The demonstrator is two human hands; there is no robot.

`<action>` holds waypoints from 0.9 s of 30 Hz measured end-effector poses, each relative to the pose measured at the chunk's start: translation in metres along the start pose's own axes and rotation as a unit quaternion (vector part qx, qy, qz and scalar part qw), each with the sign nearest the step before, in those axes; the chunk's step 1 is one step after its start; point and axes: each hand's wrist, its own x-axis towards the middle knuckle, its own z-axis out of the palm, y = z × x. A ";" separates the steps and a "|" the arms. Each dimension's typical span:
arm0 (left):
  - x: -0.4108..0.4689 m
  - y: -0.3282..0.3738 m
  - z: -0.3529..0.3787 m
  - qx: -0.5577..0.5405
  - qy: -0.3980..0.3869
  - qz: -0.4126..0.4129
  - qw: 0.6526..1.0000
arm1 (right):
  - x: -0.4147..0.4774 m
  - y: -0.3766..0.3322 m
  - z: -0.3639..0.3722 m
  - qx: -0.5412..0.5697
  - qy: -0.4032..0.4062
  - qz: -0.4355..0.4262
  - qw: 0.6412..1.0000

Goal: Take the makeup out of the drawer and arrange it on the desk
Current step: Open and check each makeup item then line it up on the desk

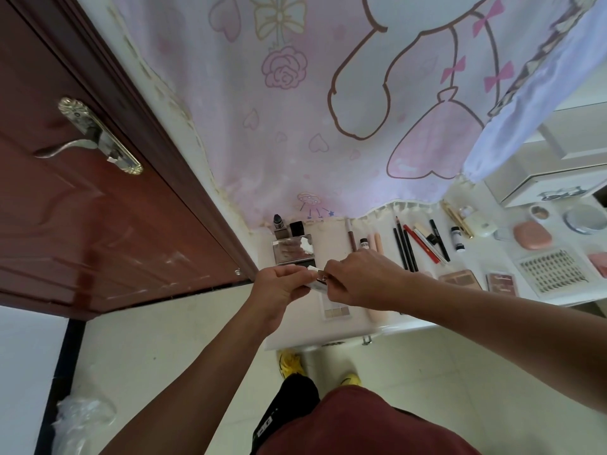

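— While both hands meet over the desk's (295, 336) left end, where does the thing lie?

— Between them; the small silver case (317, 279) is held above the desktop, its long axis running left to right from one hand to the other; the left hand (279, 284) curls its fingers round the left end, and the right hand (358, 277) pinches the right end with thumb and fingertips; whether the case's lid is open I cannot tell.

— And below it?

— A mirrored compact (292, 249) stands open just behind, toward the back left corner, with a lipstick (279, 223) behind that; a pale palette (336, 311) lies near the front edge, partly under the right wrist; I judge the bare strip by the left edge the likeliest spot, nearer the left hand.

— The rest?

— Pencils (405, 247) lie side by side mid-desk; a peach compact (532, 236) and a lash tray (553, 270) sit toward the right end; a pink cartoon cloth (328, 93) hangs behind; a brown door (82, 198) stands at the left, over a pale tiled floor (164, 339).
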 end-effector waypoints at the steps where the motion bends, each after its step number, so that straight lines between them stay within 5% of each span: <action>1: 0.000 0.000 0.000 -0.003 0.001 0.001 1.000 | 0.000 -0.001 0.001 0.004 0.016 0.001 1.000; 8: 0.004 -0.002 -0.002 -0.014 0.001 0.011 1.000 | 0.002 0.005 0.019 0.033 0.084 -0.014 0.996; 12: 0.005 0.000 -0.006 -0.054 -0.005 0.016 0.998 | 0.002 0.013 0.010 0.125 0.032 0.014 0.992; 14: 0.006 0.002 -0.009 -0.074 -0.018 0.022 0.997 | 0.001 0.022 0.008 0.278 0.004 0.076 0.957; 16: 0.007 0.003 -0.012 -0.083 -0.033 0.030 0.996 | 0.002 0.028 0.011 0.447 -0.034 0.137 0.883; 19: 0.009 0.001 -0.015 -0.087 -0.044 0.032 0.995 | 0.004 0.033 0.017 0.554 -0.067 0.163 0.814; 27: 0.009 -0.008 -0.024 -0.096 -0.058 0.016 0.994 | 0.006 0.035 0.028 0.553 -0.095 0.132 0.817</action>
